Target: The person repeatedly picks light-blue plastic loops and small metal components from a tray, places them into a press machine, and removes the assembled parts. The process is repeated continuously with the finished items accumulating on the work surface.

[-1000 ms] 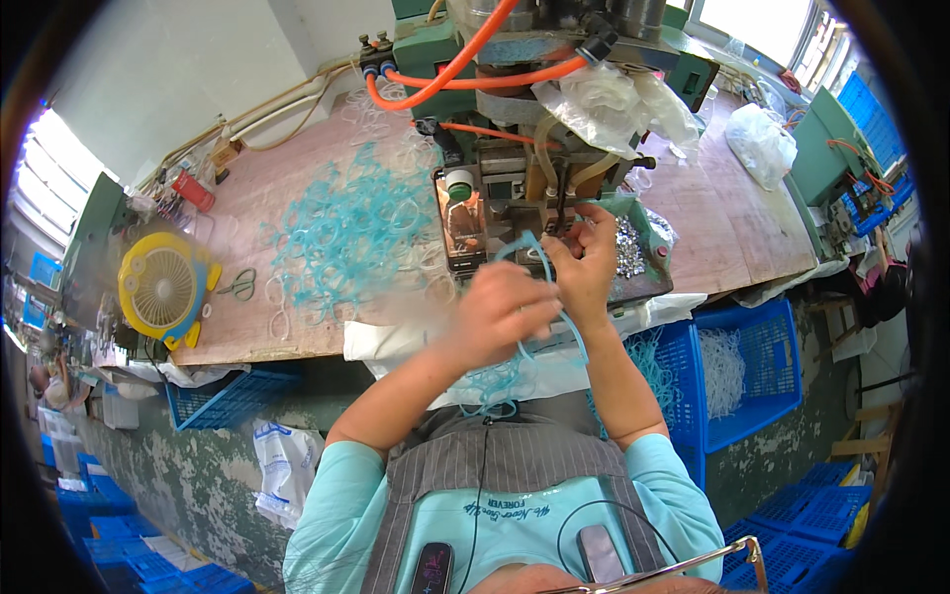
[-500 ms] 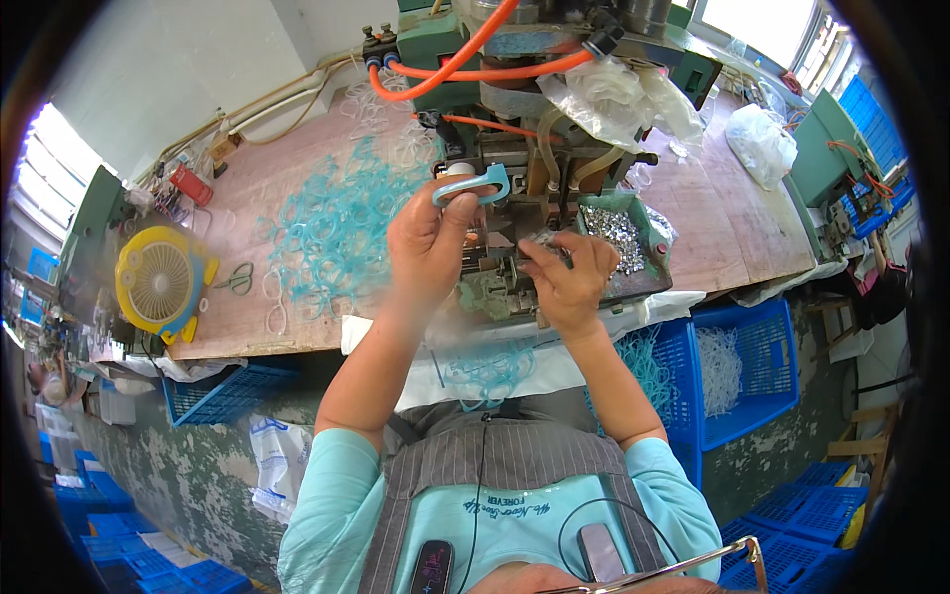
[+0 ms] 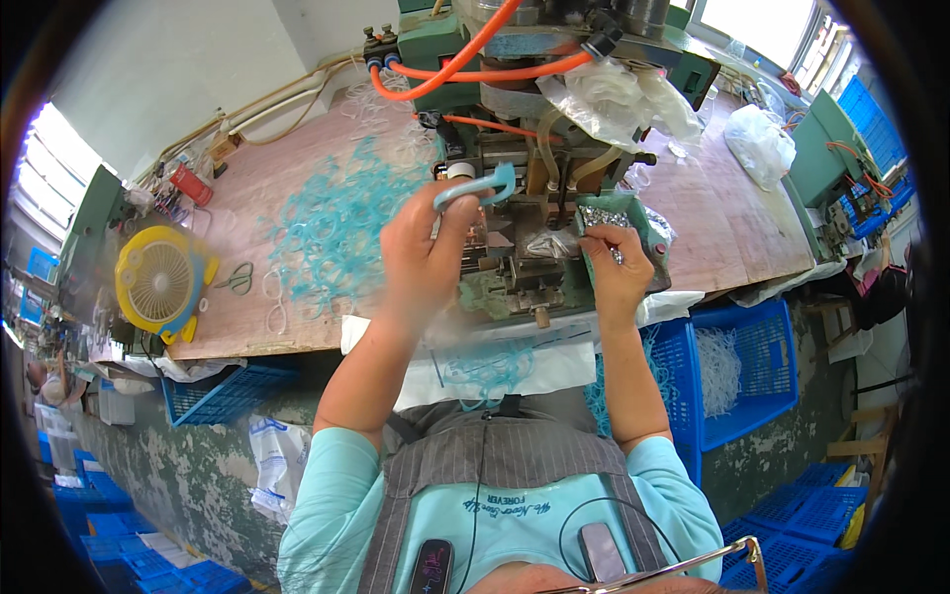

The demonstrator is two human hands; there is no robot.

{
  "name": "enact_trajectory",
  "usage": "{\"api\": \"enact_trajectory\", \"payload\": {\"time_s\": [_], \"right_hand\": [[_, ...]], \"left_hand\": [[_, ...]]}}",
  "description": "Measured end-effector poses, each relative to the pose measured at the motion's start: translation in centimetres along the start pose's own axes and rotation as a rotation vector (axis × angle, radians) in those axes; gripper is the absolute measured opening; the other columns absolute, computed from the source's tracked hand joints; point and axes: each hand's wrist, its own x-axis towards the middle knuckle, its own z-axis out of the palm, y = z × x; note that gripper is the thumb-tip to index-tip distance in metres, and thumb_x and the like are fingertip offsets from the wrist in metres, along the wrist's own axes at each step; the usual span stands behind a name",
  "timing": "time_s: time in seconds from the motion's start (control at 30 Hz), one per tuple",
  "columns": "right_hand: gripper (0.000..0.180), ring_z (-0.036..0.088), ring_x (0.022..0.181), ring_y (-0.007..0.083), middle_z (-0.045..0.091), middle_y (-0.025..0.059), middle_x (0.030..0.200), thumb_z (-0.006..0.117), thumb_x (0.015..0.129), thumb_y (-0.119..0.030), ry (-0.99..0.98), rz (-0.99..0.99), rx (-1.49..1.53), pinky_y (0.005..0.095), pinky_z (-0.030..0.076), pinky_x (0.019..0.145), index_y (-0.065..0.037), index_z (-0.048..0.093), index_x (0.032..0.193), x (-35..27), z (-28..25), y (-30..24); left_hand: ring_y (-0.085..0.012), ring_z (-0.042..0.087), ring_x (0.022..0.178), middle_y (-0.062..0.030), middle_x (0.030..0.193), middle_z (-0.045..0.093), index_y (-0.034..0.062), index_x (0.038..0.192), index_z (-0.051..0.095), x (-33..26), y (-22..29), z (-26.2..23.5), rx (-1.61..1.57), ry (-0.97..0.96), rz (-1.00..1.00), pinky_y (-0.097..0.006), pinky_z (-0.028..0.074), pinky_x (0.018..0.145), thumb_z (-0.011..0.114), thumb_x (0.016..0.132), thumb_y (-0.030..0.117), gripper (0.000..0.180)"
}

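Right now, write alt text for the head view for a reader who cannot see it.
A person's left hand lifts a curved turquoise plastic piece toward a green bench machine, while the right hand reaches into a tray of small shiny metal parts. Loose turquoise pieces and a yellow fan lie on the wooden bench.

Fan [image 3: 158,280] left on bench [image 3: 297,188], machine [image 3: 534,148] centre, crate [image 3: 752,366] right below

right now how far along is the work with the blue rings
Not much looks finished: a large heap of blue rings lies unprocessed on the table. In hand, the left hand lifts one blue ring toward the machine, while the right hand picks small metal parts from the tray.
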Motion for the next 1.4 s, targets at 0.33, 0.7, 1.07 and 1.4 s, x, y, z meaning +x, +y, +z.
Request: {"api": "enact_trajectory", "payload": {"time_s": [0.33,0.7,1.07,1.4], "right_hand": [[0.017,0.058,0.078,0.0173,0.066,0.0048,0.082,0.073,0.07,0.005,-0.032,-0.077,0.014,0.0276,0.047,0.07,-0.004,0.072,0.085,-1.0,1.4,1.3],[0.043,0.057,0.073,0.0163,0.064,0.0063,0.081,0.072,0.071,0.005,-0.025,-0.019,-0.006,0.0281,0.047,0.069,-0.004,0.055,0.11,-0.9,3.4,0.7],[0.044,0.061,0.075,0.0133,0.067,0.0067,0.086,0.07,0.075,0.003,-0.061,0.134,0.315,0.027,0.048,0.067,-0.003,0.051,0.115,-0.5,4.0,0.1],[0.024,0.066,0.085,0.0251,0.071,0.0081,0.091,0.072,0.078,-0.01,0.07,0.089,-0.637,0.0378,0.049,0.078,-0.008,0.067,0.101,3.3,-4.4,11.9]], "left_hand": [[-0.0126,0.062,0.08,-0.0086,0.097,0.067,-0.0033,0.103,0.064,-0.4,0.6,-0.1,-0.054,-0.053,-0.01,-0.026,0.052,0.073,0.055,0.098,0.012,0.018],[-0.0121,0.062,0.083,-0.0087,0.094,0.068,-0.0026,0.101,0.065,0.2,0.2,0.6,-0.175,0.006,-0.127,-0.027,0.053,0.075,0.056,0.097,0.011,0.017],[-0.0282,0.066,0.089,-0.0144,0.096,0.069,0.0038,0.095,0.067,-2.5,-1.6,1.9,0.081,-0.127,0.566,-0.042,0.05,0.085,0.062,0.085,0.003,0.011],[-0.0243,0.064,0.093,-0.0052,0.103,0.066,0.0085,0.099,0.064,-5.8,-4.4,4.4,0.097,-0.446,0.603,-0.046,0.05,0.092,0.077,0.072,0.012,0.03]]}}
